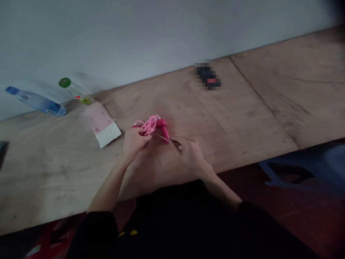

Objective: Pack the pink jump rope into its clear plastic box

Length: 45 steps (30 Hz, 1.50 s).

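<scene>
A coiled pink cord with hard pink handle-like pieces, which looks like a skipping rope, lies bunched above the wooden table. My left hand is closed on the left side of the coil, thumb and fingers pinching the loops. A thin pale strand runs from the coil toward the lower end of the pink handle. My right hand is closed around a small dark and silvery object, mostly hidden by the fingers. Its tip meets the handle's lower end; its kind is unclear.
Left on the table lie a pink and white opened packet, a clear bottle with green cap and a blue bottle. A blurred-out dark object lies near the wall. A blue chair stands right, below the table edge.
</scene>
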### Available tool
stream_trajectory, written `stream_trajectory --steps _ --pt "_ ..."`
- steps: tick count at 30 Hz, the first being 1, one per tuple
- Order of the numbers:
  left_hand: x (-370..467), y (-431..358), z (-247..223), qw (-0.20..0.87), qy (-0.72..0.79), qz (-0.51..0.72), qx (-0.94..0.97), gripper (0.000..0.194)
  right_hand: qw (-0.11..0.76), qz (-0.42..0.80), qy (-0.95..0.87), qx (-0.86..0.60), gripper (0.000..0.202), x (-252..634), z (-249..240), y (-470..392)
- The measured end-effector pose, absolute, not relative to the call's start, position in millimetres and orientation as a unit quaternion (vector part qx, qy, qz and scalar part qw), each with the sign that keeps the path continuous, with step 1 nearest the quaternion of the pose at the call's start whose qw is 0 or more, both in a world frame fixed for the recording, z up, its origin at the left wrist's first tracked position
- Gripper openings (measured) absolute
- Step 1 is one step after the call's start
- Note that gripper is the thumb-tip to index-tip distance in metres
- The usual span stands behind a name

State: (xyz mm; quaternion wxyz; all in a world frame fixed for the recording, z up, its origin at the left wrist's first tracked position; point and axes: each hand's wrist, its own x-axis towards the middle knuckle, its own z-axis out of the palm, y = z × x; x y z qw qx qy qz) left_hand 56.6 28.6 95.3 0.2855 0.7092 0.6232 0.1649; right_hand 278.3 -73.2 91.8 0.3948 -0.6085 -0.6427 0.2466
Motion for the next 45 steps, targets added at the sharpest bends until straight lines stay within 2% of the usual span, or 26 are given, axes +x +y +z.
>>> stream_trajectory --steps 8,15,18,24,28,31,37,45 --pt "60 36 112 0.332 0.619 0.191 0.686 0.010 0.333 0.214 -0.643 -0.655 0.027 267 85 -57" --pt "69 7 98 0.331 0.627 0.228 0.668 0.022 0.251 0.249 -0.655 -0.668 0.027 234 65 -30" --pt "75 -13 76 0.313 0.615 0.258 0.676 0.021 0.276 0.260 -0.634 -0.674 0.028 228 57 -25" --pt "78 -56 25 0.214 0.575 0.230 0.756 0.027 0.343 0.260 -0.610 -0.666 0.030 234 37 -29" --pt "74 -79 22 0.172 0.606 0.247 0.736 0.044 0.363 0.258 -0.607 -0.658 0.029 239 30 -31" --pt "72 -84 31 0.176 0.621 0.311 0.698 0.054 0.379 0.265 -0.613 -0.641 0.029 240 30 -30" --pt "80 -72 41 0.210 0.628 0.353 0.660 0.044 0.410 0.288 -0.588 -0.635 0.025 240 30 -33" --pt "96 -65 26 0.162 0.618 0.334 0.693 0.037 0.399 0.317 -0.564 -0.650 0.024 243 20 -34"
